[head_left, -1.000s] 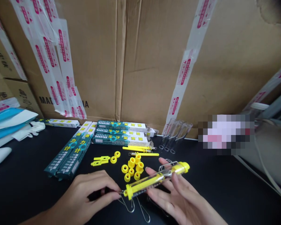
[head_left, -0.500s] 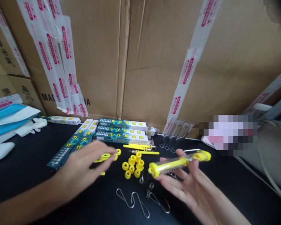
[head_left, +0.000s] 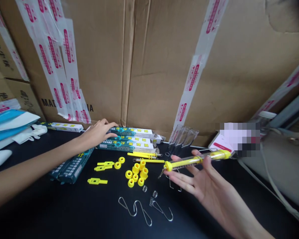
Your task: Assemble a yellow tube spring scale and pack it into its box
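Note:
My right hand (head_left: 201, 176) holds a clear tubular spring scale (head_left: 186, 162) with yellow end caps and a yellow inner rod, tilted slightly up to the right. A metal hook hangs at its left end. At the back, my left hand (head_left: 98, 132) has thumb and fingers around the left end of the top printed box (head_left: 129, 131) in a group of several. Between the hands lie yellow caps and rings (head_left: 136, 177), yellow rods with springs (head_left: 147, 157) and flat yellow pieces (head_left: 97, 181). Nearer me are bent wire hooks (head_left: 136, 210) and small springs (head_left: 154, 194).
Clear tubes (head_left: 181, 137) lean against the tall cardboard wall (head_left: 159, 66). More printed boxes (head_left: 72, 166) lie under my left forearm. Far left are blue-and-white packaging (head_left: 12, 122) and white gloves (head_left: 32, 134). A grey bag with a strap (head_left: 284, 166) is at right.
My left hand has moved from over the flat yellow pieces, back to the printed boxes, uncovering those pieces. My right hand keeps the spring scale, now slightly higher. The view has shifted a little.

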Demonstrator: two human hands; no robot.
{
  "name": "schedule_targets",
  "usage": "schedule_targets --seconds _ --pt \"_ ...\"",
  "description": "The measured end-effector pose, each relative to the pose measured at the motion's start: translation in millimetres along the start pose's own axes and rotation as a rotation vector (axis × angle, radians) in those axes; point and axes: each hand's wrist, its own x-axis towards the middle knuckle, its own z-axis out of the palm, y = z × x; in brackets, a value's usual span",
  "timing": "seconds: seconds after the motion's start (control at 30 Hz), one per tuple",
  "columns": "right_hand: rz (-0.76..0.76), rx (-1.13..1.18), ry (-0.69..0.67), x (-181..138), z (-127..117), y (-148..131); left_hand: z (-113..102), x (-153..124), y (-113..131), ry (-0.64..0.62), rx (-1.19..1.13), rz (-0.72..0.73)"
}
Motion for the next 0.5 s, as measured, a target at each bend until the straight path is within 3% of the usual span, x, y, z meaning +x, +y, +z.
schedule_targets --seconds 0.23,0.5 --pt "-0.002 0.007 0.036 -1.0 0.0 -2.2 -26.5 -19.1 8.3 0.104 -0.058 0.046" --pt "-0.023 0.049 0.109 -1.5 5.5 -10.8 -52.5 -93.0 31.9 0.214 -0.073 0.068"
